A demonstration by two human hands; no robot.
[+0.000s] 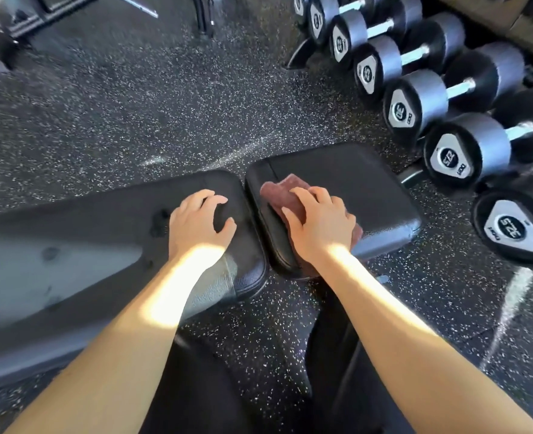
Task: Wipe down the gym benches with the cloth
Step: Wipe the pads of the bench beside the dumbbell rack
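Observation:
A black padded gym bench lies across the view in two parts: a long back pad [102, 220] on the left and a shorter seat pad [362, 189] on the right, with a narrow gap between them. A reddish-brown cloth [285, 191] lies on the seat pad near that gap. My right hand [321, 222] presses flat on the cloth, fingers spread over it, covering most of it. My left hand [201, 220] rests on the end of the back pad with fingers apart and nothing in it.
A row of black dumbbells [415, 101] on a rack runs along the right side, close to the seat pad. Speckled black rubber floor [133, 104] lies beyond the bench. Another bench frame [55, 14] stands at the top left. My dark-clothed legs are below.

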